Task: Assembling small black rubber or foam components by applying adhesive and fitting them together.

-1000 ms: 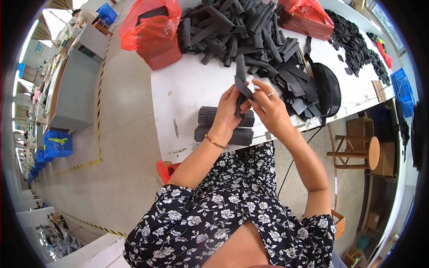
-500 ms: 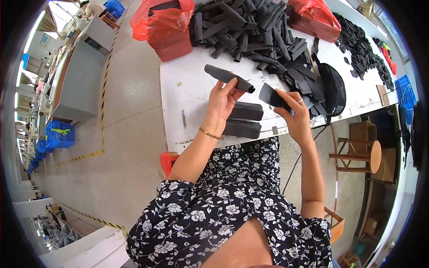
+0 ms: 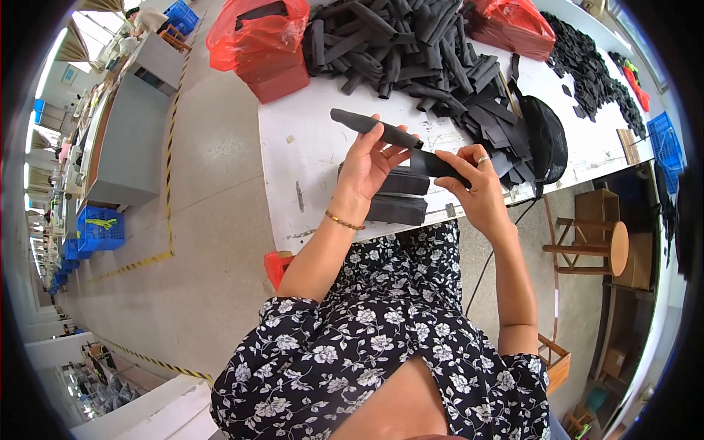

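Note:
My left hand (image 3: 370, 161) grips a rolled black fabric tube (image 3: 359, 122), thumb on top, above the white table (image 3: 290, 165). Between the thumb and fingers of my right hand (image 3: 473, 180) is a flat black strip (image 3: 433, 166), slightly curved. The strip's left end meets the tube's right end; whether it goes inside cannot be made out. Below my hands, two neat stacks of black strips (image 3: 396, 209) lie near the table's front edge, partly covered by my left hand.
A heap of black fabric tubes (image 3: 396, 44) fills the far table, with loose flat black pieces (image 3: 499, 136) at its right. Red bags (image 3: 275, 73) flank the heap. A black mesh-covered object (image 3: 546, 139) stands right, its cable hanging down. A wooden stool (image 3: 617, 249) is beyond the table edge.
My right hand has moved left, bringing the strip from apart to the tube's end. The tube in my left hand has shifted slightly.

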Available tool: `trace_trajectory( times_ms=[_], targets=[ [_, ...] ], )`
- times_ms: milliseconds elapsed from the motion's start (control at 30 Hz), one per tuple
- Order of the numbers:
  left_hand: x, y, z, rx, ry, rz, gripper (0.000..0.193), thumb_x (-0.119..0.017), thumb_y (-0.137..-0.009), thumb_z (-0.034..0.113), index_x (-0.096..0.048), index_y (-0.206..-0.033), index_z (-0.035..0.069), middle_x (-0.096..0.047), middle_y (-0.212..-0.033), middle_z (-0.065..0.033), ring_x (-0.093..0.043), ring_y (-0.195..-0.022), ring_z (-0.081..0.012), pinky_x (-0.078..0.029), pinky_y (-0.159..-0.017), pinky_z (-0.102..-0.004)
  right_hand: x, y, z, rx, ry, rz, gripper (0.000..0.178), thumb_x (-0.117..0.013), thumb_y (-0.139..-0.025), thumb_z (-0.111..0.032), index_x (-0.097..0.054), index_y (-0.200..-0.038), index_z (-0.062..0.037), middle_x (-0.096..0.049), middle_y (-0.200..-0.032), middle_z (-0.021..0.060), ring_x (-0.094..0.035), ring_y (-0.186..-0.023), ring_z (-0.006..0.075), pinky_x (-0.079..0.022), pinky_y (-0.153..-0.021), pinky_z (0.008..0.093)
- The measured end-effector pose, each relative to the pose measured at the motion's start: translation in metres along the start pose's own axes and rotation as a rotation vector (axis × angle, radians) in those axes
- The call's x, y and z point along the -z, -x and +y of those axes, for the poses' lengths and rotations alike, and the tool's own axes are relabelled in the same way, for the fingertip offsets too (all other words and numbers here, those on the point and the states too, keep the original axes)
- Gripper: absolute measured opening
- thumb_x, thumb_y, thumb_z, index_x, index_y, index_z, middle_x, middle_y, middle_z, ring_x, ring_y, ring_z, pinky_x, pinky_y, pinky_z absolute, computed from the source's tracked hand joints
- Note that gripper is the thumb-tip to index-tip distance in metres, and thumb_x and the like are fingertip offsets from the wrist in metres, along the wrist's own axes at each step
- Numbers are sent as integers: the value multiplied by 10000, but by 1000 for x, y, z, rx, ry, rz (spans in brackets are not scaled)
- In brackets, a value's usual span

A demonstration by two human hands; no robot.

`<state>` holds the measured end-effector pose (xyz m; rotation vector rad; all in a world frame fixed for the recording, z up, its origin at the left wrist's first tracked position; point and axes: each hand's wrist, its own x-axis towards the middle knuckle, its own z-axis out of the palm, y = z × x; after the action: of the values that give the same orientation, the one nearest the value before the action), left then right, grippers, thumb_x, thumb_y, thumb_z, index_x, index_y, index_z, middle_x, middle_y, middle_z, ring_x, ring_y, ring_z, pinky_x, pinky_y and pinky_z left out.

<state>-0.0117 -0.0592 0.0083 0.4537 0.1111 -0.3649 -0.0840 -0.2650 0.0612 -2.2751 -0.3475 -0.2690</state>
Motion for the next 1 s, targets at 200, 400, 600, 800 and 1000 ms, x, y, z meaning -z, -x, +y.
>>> trace_trajectory(
  times_ms=[200,400,600,800,1000],
  targets=[
    [2,-6,-5,-91,-149,98,547,-583,-901,-68,-306,-1352,73,-597,-1153,-260,-649,-1030,-394,-592,-893,-420,-1,0,0,140,111,89,340,-780,-748,-146,-729,-1085,-142,-531,-912,74,-513,-869,255,-439,-771,368],
    [12,-12,-8,-52,-108,122,303,-578,-927,-31,-432,-1189,10,-594,-1184,-249,-618,-1106,-373,-567,-949,-403,3,-2,-1,125,147,151,284,-771,-749,-139,-747,-1032,-146,-531,-885,58,-520,-846,239,-427,-770,361],
    [8,-10,-11,-45,-153,146,316,-611,-923,10,-436,-1186,14,-613,-1160,-235,-641,-1072,-314,-588,-909,-387,2,-10,-3,211,264,161,254,-763,-756,-148,-752,-1009,-157,-536,-870,44,-526,-845,227,-419,-754,354],
    [3,-4,-7,29,-167,106,422,-635,-910,22,-398,-1259,13,-613,-1157,-247,-658,-1033,-294,-615,-840,-371,9,-18,-6,299,374,185,247,-763,-740,-146,-747,-987,-157,-539,-873,30,-528,-841,221,-416,-739,358],
    [-12,8,-8,-20,-193,84,532,-634,-909,22,-322,-1340,6,-607,-1164,-256,-664,-1016,-292,-619,-829,-370,8,-17,-8,397,526,268,248,-763,-711,-137,-729,-954,-168,-545,-885,9,-543,-832,206,-411,-718,348]
  ],
)
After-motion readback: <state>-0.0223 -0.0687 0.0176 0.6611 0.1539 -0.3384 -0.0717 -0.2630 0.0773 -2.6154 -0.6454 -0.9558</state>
